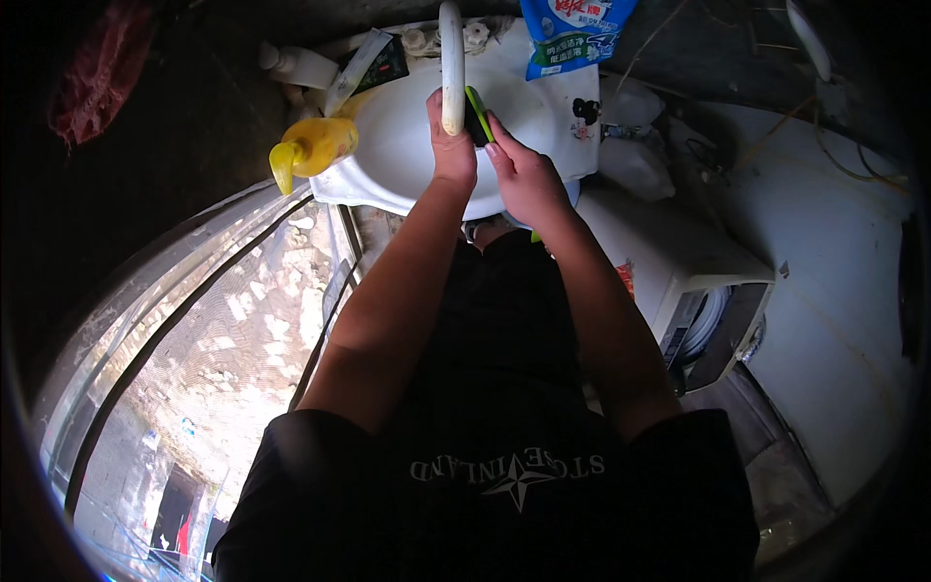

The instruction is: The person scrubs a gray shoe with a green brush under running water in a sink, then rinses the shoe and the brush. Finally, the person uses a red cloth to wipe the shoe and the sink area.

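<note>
Over the white washbasin (393, 156), my right hand (534, 178) grips a dark, flat object with a bright green edge (478, 120), thumb and fingers at its near end. I cannot tell exactly what the object is. My left hand (454, 156) is upright beside it, on its left side. A white curved faucet spout (452, 73) passes above and hides most of the left fingers, so its hold on the object is unclear. The spout's end is just above the left hand.
A yellow pump bottle (316, 148) leans over the basin's left rim. Behind it lie a white bottle (298, 65) and a dark packet (385, 65). A blue detergent bag (574, 36) stands at the back right. A white washing machine (654, 247) is to the right, a screened window (218, 327) to the left.
</note>
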`<state>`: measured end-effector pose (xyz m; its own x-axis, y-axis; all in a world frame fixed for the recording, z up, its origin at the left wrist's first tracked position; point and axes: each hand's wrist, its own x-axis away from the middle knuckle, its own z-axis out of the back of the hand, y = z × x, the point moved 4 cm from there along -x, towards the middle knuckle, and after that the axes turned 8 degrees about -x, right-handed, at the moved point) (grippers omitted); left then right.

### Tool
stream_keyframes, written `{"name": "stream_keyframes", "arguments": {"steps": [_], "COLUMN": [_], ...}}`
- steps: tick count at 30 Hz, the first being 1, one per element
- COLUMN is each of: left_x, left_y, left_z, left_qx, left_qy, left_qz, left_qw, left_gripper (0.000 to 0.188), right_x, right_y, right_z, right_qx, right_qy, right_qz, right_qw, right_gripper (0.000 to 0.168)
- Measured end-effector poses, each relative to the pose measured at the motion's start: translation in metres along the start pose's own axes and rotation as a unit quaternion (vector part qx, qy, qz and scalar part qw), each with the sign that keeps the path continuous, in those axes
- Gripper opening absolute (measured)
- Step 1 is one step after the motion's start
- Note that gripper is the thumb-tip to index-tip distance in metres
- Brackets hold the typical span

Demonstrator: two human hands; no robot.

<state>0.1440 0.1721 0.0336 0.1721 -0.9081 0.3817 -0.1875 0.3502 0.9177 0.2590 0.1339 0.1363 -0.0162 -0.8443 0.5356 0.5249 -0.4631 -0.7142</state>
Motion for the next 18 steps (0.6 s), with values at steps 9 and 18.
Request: {"name": "stream_keyframes", "arguments": {"steps": [9,18], "left_x": [-0.016,0.017], "left_y": [-0.013,0.003], "left_z": [0.042,0.047], "left_qx": [0.142,0.074], "left_qy": [0.052,-0.012], "left_qz": [0.067,0.072], "left_qw": [0.986,0.995], "left_gripper": [0.051,0.048], "right_x": [-0.048,-0.084], "right_y": [0.087,0.065], "right_z": [-0.063,-0.061], "right_qx": [0.143,0.138], "right_qy": [-0.027,-0.05], "right_qz": [-0.072,-0.046], "right_qw": [0.987,0.988], "right_gripper": [0.05,0.044]}}
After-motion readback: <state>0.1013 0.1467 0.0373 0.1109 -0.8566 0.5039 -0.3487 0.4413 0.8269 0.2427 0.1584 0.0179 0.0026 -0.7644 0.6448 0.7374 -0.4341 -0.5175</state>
